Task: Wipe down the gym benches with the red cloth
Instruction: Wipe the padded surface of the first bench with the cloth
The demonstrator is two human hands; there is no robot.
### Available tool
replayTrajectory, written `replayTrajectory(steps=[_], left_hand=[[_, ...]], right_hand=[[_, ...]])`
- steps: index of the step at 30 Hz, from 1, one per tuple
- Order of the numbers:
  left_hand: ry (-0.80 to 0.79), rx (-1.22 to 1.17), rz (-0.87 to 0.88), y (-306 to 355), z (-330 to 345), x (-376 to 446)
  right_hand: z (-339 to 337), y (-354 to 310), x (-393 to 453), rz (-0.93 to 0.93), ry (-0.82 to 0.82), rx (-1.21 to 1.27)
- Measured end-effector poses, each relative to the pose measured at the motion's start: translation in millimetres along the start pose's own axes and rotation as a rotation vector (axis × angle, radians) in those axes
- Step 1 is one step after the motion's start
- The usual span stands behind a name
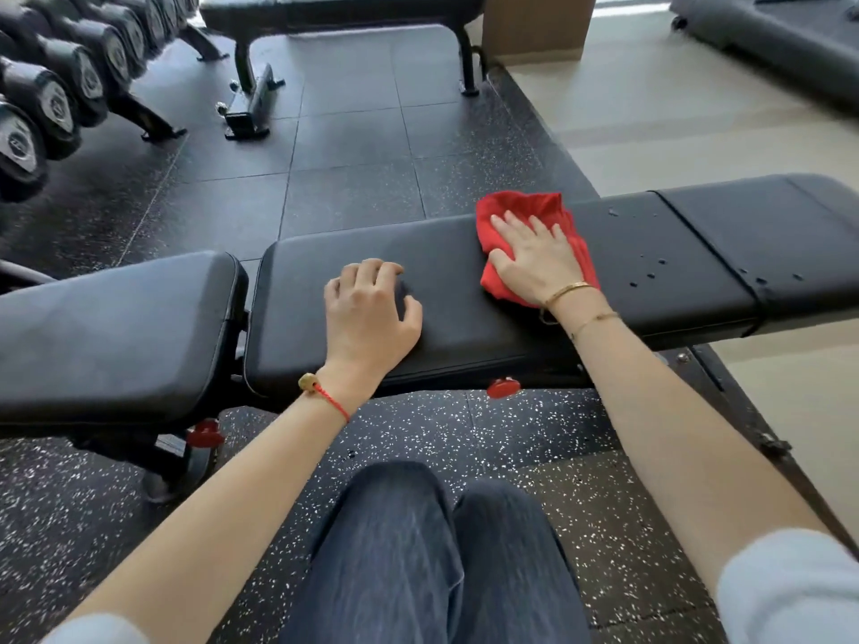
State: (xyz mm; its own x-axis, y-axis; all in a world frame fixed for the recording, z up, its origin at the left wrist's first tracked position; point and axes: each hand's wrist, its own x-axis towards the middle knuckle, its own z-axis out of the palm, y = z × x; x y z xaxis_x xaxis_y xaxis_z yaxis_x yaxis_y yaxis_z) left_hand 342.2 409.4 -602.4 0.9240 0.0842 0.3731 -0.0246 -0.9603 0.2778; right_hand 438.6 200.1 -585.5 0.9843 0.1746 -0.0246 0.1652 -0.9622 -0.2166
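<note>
A long black padded gym bench runs left to right in front of me, in three cushion sections. The red cloth lies crumpled on the middle section, pressed flat under my right hand, whose fingers are spread across it. My left hand rests on the same cushion further left, fingers curled with the tips on the padding, holding nothing. Water droplets dot the cushion to the right of the cloth.
A second black bench stands across the rubber floor at the back. A rack of dumbbells fills the left. Another padded piece of equipment lies at the top right on the pale floor. My knees are below the bench.
</note>
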Motion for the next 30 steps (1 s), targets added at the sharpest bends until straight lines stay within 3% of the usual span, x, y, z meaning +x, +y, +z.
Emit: replayTrajectory(steps=[4, 7, 15, 23, 27, 30], left_hand=[[-0.056, -0.014, 0.082, 40.8, 15.8, 11.4], [-0.074, -0.017, 0.134, 59.3, 26.0, 15.9], [-0.191, -0.014, 0.25, 82.8, 38.7, 24.6], [-0.201, 0.013, 0.251, 81.3, 40.9, 24.6], [-0.19, 0.023, 0.254, 81.6, 43.5, 22.4], [-0.188, 0.019, 0.231, 84.9, 43.3, 23.0]], right_hand=[[3.7, -7.4, -33.2, -0.146, 0.01, 0.012], [4.3, 17.7, -61.6, -0.156, 0.067, 0.013], [-10.9, 54.3, -13.6, 0.277, 0.073, -0.021], [-7.2, 45.5, -66.7, 0.021, 0.087, -0.013], [-8.5, 69.0, -81.9, 0.03, 0.129, 0.011], [-16.6, 94.2, -52.2, 0.148, 0.088, 0.008]])
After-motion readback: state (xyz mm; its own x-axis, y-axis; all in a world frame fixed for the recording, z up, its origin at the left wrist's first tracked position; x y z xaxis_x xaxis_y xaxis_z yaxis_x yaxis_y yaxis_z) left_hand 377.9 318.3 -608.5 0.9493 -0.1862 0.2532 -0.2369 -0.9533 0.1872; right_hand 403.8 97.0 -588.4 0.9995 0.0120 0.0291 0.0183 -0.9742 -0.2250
